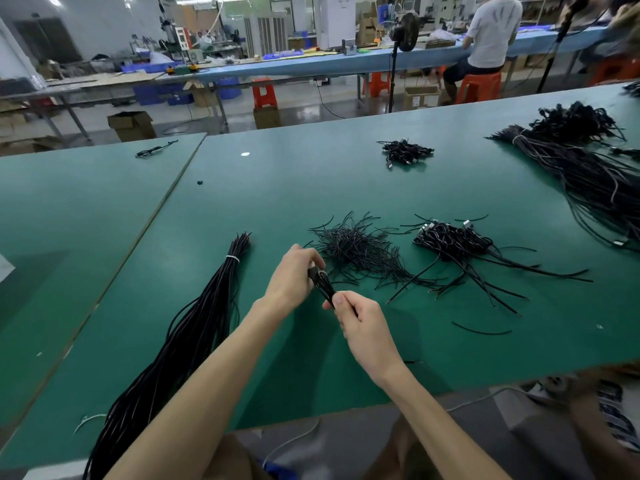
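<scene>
A long tied cable bundle (194, 327) lies at the left of the green table (311, 181). Just above the table, the left hand (291, 278) and right hand (360, 323) both grip a short, black, folded cable (322, 284), near loose ties (356, 251).

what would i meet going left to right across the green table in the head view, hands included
long tied cable bundle → left hand → coiled cable held between both hands → right hand → heap of coiled cables with plugs → big loose cable bundle at the right edge
</scene>
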### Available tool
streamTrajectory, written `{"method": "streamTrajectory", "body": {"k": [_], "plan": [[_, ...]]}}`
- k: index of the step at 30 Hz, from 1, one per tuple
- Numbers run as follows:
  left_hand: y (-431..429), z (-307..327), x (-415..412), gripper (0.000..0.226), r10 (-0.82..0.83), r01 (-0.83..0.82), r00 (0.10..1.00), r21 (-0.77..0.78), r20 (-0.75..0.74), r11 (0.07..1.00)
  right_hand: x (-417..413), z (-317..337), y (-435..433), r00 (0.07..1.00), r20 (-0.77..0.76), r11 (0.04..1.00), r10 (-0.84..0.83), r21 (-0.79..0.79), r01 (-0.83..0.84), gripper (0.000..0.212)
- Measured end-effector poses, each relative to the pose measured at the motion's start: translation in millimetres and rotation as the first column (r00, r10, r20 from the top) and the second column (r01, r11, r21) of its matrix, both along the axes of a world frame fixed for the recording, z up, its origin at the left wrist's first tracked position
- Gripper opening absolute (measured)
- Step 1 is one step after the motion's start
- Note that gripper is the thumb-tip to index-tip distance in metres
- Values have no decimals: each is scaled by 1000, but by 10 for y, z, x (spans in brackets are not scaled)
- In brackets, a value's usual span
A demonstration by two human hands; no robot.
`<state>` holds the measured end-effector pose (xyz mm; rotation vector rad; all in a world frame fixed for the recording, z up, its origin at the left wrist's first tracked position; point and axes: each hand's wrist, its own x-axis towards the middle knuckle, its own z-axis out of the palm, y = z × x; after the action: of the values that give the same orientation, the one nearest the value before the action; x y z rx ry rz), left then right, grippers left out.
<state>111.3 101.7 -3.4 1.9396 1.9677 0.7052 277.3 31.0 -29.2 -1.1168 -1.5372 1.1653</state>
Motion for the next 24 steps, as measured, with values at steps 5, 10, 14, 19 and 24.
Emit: {"method": "streamTrajectory", "body": {"k": [5, 10, 14, 19, 24], "plan": [[-7, -60, 37, 16, 71, -71, 994, 3, -81, 997, 10, -23, 18, 998, -50, 1000, -22, -8, 22, 32], [-132, -135, -30, 18, 69, -62, 984, 50, -167, 997, 6, -52, 31, 997, -74, 1000, -29, -2, 29, 32], [-239, -132, -135, 25, 155, -151, 987, 74, -52, 986, 8, -86, 58, 994, -100, 999, -43, -17, 41, 32], [-348, -71, -242, 9, 156, -170, 958, 36, 242, 985, 1, -104, 81, 988, -147, 998, -57, -26, 54, 31], [-496, 43, -273, 18, 140, -174, 866, 29, 479, 984, 4, -113, 75, 982, -170, 996, -84, -39, 78, 31]]}}
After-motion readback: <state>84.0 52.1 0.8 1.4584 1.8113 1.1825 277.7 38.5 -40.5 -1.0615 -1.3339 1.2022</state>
